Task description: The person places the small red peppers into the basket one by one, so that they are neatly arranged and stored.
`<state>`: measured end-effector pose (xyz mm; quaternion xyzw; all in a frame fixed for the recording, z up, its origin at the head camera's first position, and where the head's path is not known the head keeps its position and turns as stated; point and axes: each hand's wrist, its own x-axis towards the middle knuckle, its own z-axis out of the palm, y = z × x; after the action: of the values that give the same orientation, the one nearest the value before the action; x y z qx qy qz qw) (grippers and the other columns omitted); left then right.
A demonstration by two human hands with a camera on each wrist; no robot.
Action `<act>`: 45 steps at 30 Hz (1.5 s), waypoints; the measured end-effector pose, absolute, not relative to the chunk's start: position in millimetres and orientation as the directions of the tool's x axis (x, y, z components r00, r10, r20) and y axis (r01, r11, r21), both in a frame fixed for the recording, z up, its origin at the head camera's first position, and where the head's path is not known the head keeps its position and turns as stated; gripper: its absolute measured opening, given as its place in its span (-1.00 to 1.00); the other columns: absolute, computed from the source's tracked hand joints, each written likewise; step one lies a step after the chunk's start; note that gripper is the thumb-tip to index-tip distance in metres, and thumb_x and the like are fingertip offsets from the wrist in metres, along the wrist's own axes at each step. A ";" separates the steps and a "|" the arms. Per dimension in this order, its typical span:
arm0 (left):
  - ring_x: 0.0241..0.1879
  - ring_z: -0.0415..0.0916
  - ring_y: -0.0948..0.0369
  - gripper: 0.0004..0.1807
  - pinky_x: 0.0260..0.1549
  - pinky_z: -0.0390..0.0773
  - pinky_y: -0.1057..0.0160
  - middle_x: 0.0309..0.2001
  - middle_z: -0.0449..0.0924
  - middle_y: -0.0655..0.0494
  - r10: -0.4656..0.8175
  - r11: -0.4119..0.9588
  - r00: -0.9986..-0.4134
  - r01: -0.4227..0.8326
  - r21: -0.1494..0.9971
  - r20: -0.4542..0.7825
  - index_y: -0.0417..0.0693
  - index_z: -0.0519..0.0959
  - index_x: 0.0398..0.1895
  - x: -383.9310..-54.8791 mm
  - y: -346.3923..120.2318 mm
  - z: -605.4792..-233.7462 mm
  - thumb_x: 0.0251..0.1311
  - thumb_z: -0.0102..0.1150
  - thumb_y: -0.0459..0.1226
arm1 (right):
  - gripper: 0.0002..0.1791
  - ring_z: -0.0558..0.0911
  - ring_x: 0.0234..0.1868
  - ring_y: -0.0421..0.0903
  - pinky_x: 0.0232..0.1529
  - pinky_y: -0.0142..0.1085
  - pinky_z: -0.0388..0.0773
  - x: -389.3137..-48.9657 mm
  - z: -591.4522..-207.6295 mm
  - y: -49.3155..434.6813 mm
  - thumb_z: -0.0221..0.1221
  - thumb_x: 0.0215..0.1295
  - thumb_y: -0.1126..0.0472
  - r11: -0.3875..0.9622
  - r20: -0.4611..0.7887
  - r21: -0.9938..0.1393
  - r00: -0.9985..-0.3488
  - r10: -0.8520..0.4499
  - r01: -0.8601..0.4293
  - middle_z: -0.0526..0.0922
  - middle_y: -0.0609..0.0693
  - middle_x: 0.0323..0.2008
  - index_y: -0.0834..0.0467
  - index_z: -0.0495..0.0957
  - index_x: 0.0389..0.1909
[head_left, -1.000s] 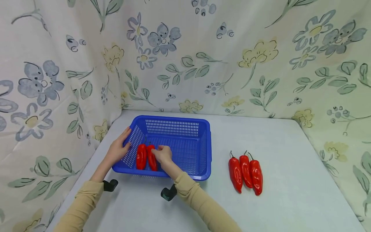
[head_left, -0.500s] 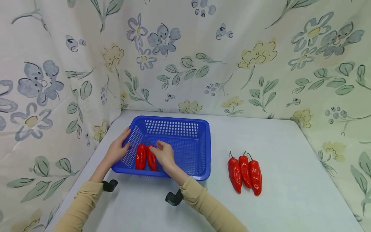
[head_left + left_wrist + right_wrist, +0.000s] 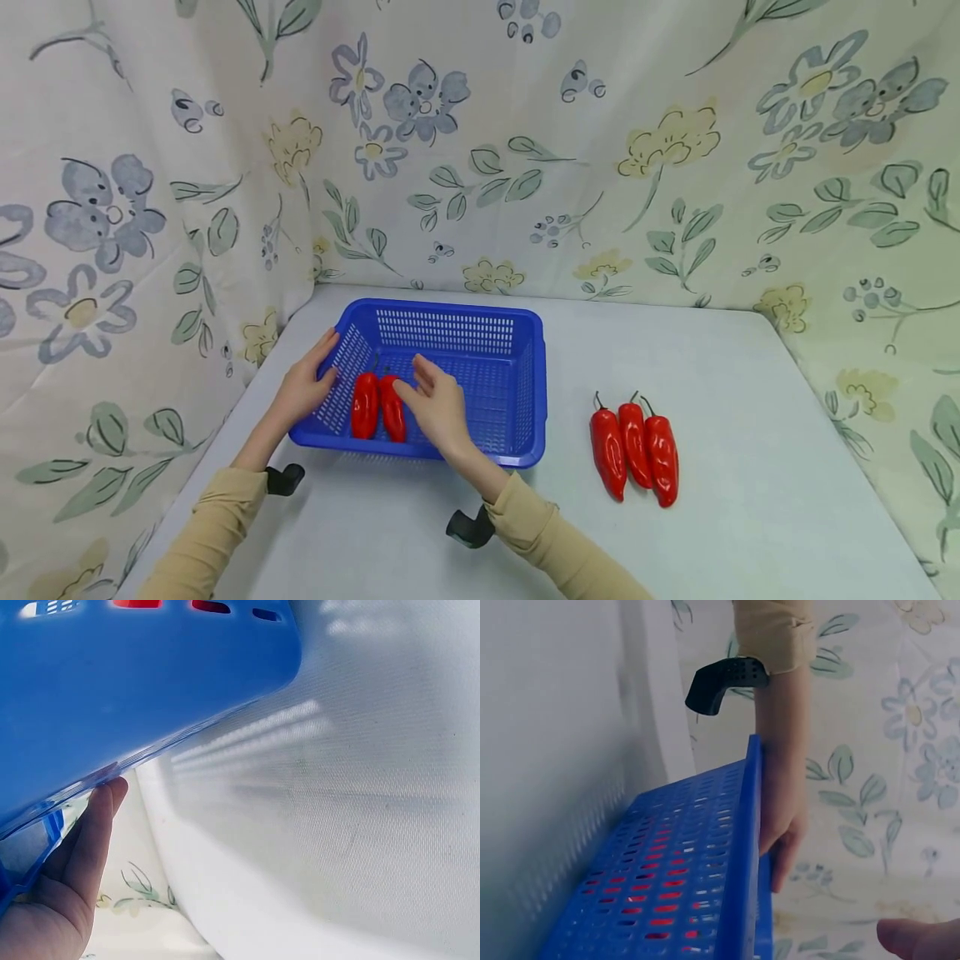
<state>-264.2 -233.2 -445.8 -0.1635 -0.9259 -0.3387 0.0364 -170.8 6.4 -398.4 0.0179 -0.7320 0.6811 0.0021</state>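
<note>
A blue plastic basket with slotted walls sits left of the middle of the table. Its left rim is held by my left hand, thumb on the inside and fingers along the outside wall. Inside, a red chili pepper and another red chili pepper lie side by side near the left end. Above the basket floor, just right of that pair, my right hand hovers with nothing in it, thumb and fingers spread apart. Only a fingertip of it appears in the right wrist view.
Three more red chili peppers with thin stems lie together on the white table, right of the basket. A floral curtain hangs behind and along both sides. Dark wrist cameras stick out under both forearms.
My right hand has let go of the right-hand pepper in the basket, risen and drawn rightward, its fingers opening. The left hand and basket have kept their place.
</note>
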 end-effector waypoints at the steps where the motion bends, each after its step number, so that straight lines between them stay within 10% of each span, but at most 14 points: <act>1: 0.41 0.02 -0.24 -0.33 0.31 0.10 -0.26 0.48 -0.02 -0.18 0.278 0.717 -0.944 0.328 0.615 0.180 -0.26 0.10 0.43 -264.1 -233.1 -445.9 0.21 -0.07 -0.47 | -0.37 0.43 0.30 0.06 0.23 -0.17 0.43 -169.7 -398.1 8.5 0.17 0.28 0.13 0.067 0.032 -0.997 -0.999 -0.024 -0.034 0.39 0.15 0.31 0.27 0.30 0.32; 45: 0.41 0.01 -0.24 -0.34 0.30 0.10 -0.28 0.49 -0.04 -0.14 0.269 0.723 -0.951 0.303 0.620 0.152 -0.23 0.09 0.44 -265.6 -233.7 -446.1 0.24 -0.07 -0.47 | -0.36 0.40 0.34 -0.03 0.20 -0.32 0.42 -147.5 -392.6 101.5 0.19 0.28 0.15 0.032 0.126 -0.992 -0.977 0.170 -0.123 0.38 0.08 0.33 0.21 0.27 0.35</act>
<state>-265.6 -233.7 -446.1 -0.1541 -0.9279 -0.3384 0.0257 -147.5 101.5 -392.6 -0.0167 -0.7104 0.6956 0.1053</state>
